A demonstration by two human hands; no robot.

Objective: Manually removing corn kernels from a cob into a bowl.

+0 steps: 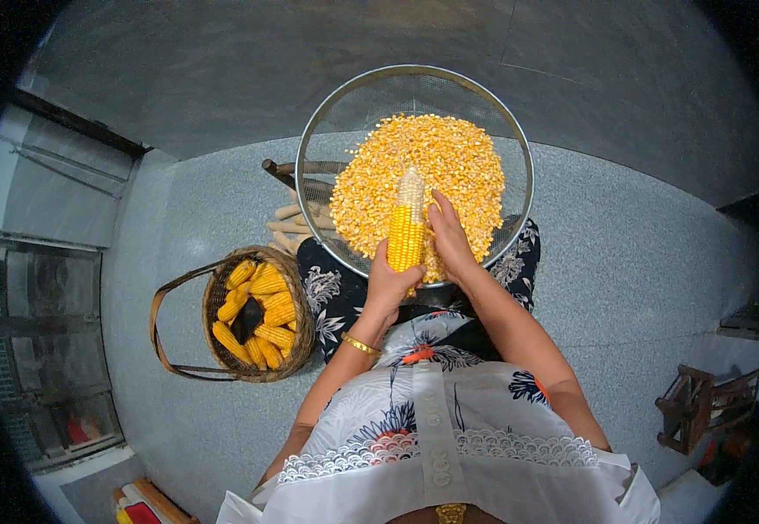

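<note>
My left hand [392, 280] is closed around the lower end of a corn cob [407, 229], which points away from me. The cob's far end is bare and pale; its lower part is covered in yellow kernels. Close at the cob's right side is my right hand [450, 237], its fingers apart. Under both hands, a round metal-rimmed mesh sieve [529, 171] rests over my lap and holds a broad heap of loose corn kernels [451, 154].
A woven basket [208, 327] with a tall handle, holding several kernel-covered cobs [267, 283], stands left of my legs. Stripped cobs [288, 227] lie on the floor beside the sieve, near a wooden frame [278, 171]. A small wooden stool [687, 409] is at far right.
</note>
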